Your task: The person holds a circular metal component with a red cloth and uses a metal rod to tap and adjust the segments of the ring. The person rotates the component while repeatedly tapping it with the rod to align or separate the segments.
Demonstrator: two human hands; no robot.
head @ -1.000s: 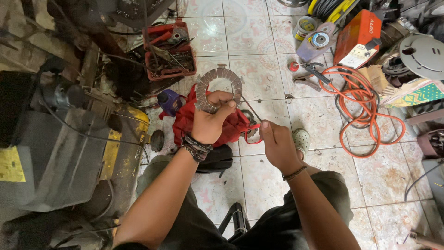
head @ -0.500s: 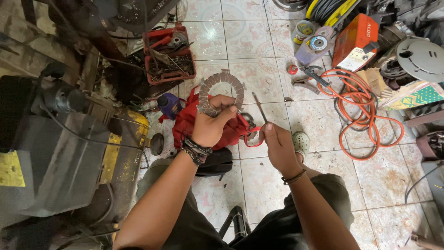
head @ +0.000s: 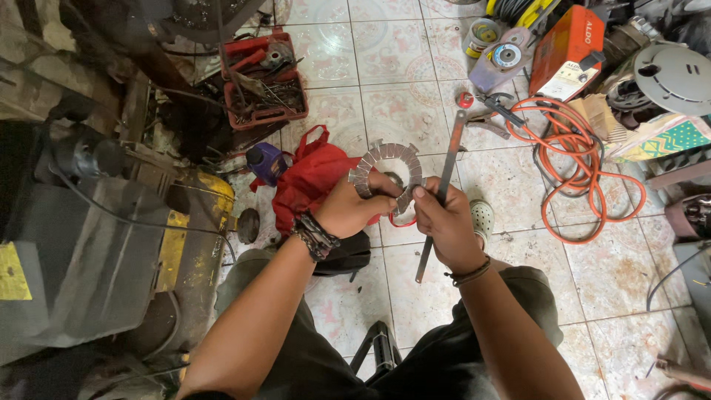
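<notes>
My left hand (head: 354, 208) grips the segmented metal ring (head: 386, 172); my right hand (head: 444, 222) clamps a flat metal bar (head: 443, 187) against it.

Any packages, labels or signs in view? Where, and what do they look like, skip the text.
Orange machine case: top right on the floor, boxy, white label panel on its side.
Patterned carton: right edge, flat, teal, yellow and white.
Yellow sticker: left edge, on the grey machine.

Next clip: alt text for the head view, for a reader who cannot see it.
Seen from above, the left hand grips a segmented metal ring while the right hand holds a long flat metal bar against it. Below lie a red bag and an orange hose on the tiled floor.
</notes>
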